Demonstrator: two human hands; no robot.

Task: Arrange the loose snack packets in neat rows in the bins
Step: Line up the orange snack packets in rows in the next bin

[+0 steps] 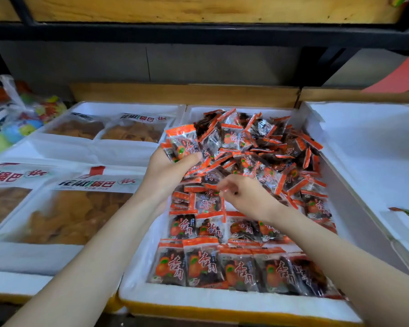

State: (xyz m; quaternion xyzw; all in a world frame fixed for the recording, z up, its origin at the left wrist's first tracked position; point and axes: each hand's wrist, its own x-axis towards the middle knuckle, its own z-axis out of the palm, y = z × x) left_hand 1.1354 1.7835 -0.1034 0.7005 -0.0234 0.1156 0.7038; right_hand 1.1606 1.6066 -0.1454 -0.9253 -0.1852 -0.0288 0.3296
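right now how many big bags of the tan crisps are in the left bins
4: back-left bag, back-right bag, front-left bag, cut by the frame's edge, front-right bag. Others may lie hidden underneath.

Wooden shelf board (pixel 198 8), black metal frame (pixel 198 31), grey back wall (pixel 104 62)

Right grip (pixel 243 194) fingertips blurred, pinch on a packet unclear, left grip (pixel 168 171) fingers hidden behind held packets (pixel 183 142), second row (pixel 243 228) partly under right forearm (pixel 316 244), far-right bin (pixel 364 128) and left crisp bag (pixel 3 185) cut by edges
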